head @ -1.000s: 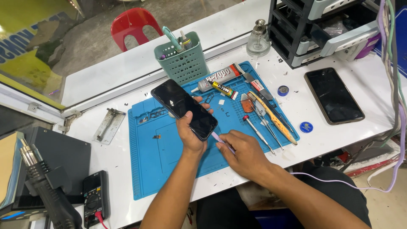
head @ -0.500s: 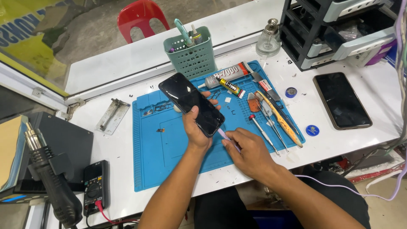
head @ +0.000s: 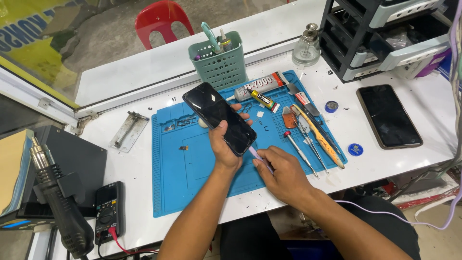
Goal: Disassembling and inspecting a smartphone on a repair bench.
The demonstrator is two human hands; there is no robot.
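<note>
My left hand (head: 225, 144) holds a black smartphone (head: 219, 117) by its lower end, screen up and tilted, above a blue work mat (head: 192, 168). My right hand (head: 284, 175) grips a thin pale purple tool (head: 257, 155) whose tip touches the phone's lower edge. Both forearms reach in from the bottom of the view.
Glue tubes (head: 260, 91), screwdrivers and a yellow-handled tool (head: 320, 135) lie on the mat's right side. A green basket of tools (head: 220, 60) stands behind. A second dark phone (head: 389, 115) lies right, a drawer unit (head: 385, 33) far right, a hot-air gun (head: 57, 192) and multimeter (head: 108, 209) left.
The view has shifted slightly. My hands stay together at the phone's lower edge, with the purple tool still against it.
</note>
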